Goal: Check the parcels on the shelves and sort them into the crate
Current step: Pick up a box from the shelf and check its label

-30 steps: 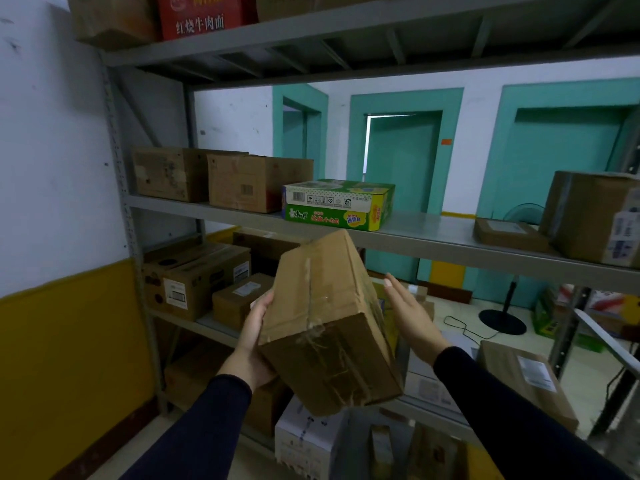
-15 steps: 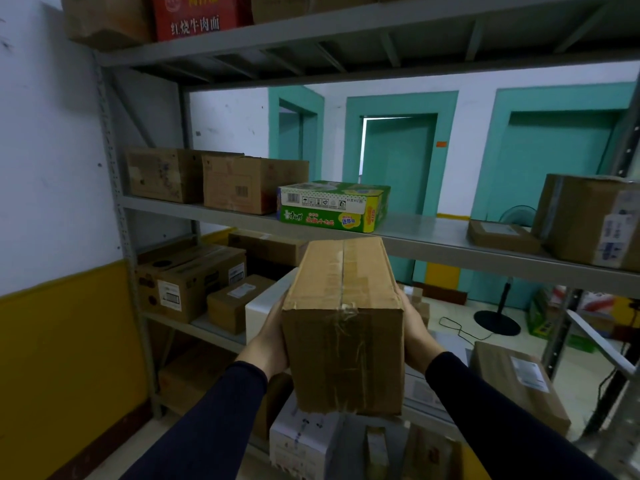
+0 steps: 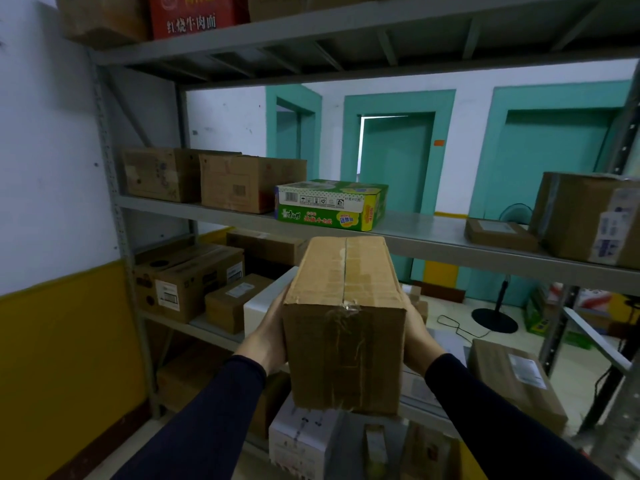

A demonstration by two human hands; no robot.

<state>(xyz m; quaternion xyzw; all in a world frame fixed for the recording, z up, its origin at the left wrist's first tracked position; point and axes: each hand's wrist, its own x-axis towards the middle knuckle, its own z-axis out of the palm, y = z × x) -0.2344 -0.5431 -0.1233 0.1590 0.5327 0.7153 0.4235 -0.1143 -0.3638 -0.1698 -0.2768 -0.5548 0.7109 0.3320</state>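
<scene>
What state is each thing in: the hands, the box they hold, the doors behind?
Left hand: pressed against the box's left side.
Right hand: pressed against its right side.
Brown box: taped shut, held level.
Middle door: slightly ajar.
Green carton: closed, on shelf.

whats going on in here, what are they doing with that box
A person stands at a metal shelving unit stocked with parcels and holds one brown cardboard box up in front of them, the left hand against its left side and the right hand against its right. Its taped seam faces up, and they seem to be checking it. Other cartons sit on the shelves, among them a green printed box on the middle shelf. No crate is in view.
</scene>
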